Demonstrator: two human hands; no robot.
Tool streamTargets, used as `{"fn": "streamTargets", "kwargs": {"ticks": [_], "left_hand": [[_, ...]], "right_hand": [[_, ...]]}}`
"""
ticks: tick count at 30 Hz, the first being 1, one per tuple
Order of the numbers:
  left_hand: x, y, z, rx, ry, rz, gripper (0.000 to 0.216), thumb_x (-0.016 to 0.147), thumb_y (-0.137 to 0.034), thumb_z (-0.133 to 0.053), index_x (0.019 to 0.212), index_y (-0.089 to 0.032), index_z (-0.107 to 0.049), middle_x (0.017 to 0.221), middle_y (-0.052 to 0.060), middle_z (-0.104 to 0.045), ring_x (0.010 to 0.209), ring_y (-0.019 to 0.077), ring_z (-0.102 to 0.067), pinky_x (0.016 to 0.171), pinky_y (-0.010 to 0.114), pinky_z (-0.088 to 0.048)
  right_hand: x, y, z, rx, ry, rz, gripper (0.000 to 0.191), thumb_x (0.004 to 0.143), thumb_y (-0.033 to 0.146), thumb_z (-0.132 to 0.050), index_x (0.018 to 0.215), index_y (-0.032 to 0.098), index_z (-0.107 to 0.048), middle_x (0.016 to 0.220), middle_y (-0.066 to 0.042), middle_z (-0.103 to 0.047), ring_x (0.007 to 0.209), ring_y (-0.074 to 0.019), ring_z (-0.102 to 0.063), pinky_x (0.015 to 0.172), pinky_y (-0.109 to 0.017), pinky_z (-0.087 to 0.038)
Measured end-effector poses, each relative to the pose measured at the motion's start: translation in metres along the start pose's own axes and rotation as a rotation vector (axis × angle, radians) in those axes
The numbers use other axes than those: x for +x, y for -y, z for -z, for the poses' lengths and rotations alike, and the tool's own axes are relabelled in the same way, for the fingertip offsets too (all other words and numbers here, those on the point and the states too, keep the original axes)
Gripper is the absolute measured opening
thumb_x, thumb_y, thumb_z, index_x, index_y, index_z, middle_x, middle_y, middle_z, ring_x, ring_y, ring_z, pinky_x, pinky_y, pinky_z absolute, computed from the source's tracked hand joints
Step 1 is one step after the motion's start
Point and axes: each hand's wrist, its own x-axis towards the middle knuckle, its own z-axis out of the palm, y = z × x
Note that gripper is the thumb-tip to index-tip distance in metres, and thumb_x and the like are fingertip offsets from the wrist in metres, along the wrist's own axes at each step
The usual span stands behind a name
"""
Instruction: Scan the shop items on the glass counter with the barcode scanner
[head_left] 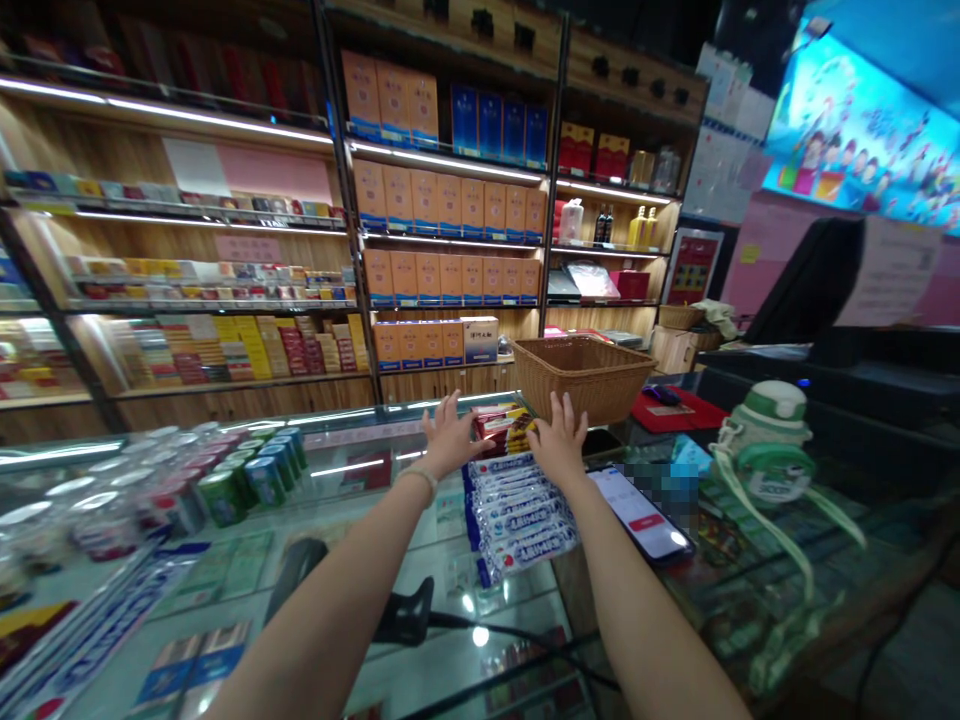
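Observation:
Both my hands reach forward over a glass counter (442,560). My left hand (450,440), with a band at its wrist, has its fingers spread at the left side of some small red packets (493,424). Opposite it, my right hand (559,442) is also open, fingers apart, beside yellow packets (519,432) that lie against the red ones. Whether the fingertips touch the packets I cannot tell. Nearer to me, between my forearms, a row of white-and-blue snack packets (525,515) lies flat. Behind my right hand stands a brown wicker basket (600,385).
A lit phone (641,515) and a green-and-white water bottle (769,440) with straps are on the right. A black handheld scanner (409,612) with a cable lies partly behind my left forearm. Cans (259,470) and jars (105,525) stand left. Stocked shelves (450,240) line the back.

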Motion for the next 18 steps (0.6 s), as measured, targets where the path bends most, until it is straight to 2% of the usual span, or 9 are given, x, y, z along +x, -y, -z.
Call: {"fn": "streamTargets", "kwargs": {"ticks": [8, 18], "left_hand": [[-0.0054, -0.0072, 0.0021, 0.043, 0.108, 0.05, 0.062, 0.083, -0.07, -0.064, 0.129, -0.029, -0.069, 0.172, 0.016, -0.017, 0.158, 0.0388, -0.014, 0.122, 0.068, -0.011], [-0.0062, -0.0067, -0.0016, 0.043, 0.154, 0.056, 0.057, 0.084, -0.068, -0.062, 0.127, -0.031, -0.07, 0.172, 0.014, -0.019, 0.158, 0.0412, -0.011, 0.119, 0.073, -0.01]], "right_hand": [[-0.0023, -0.0002, -0.0025, -0.003, 0.115, 0.009, 0.043, 0.103, 0.042, -0.042, 0.118, 0.017, -0.073, 0.173, -0.012, -0.012, 0.16, -0.0319, -0.002, 0.123, -0.068, -0.001], [-0.0035, 0.0029, 0.0011, -0.021, 0.171, 0.016, 0.049, 0.105, 0.048, -0.038, 0.117, 0.017, -0.074, 0.173, -0.013, -0.013, 0.16, -0.0311, -0.002, 0.123, -0.068, 0.0]]}}
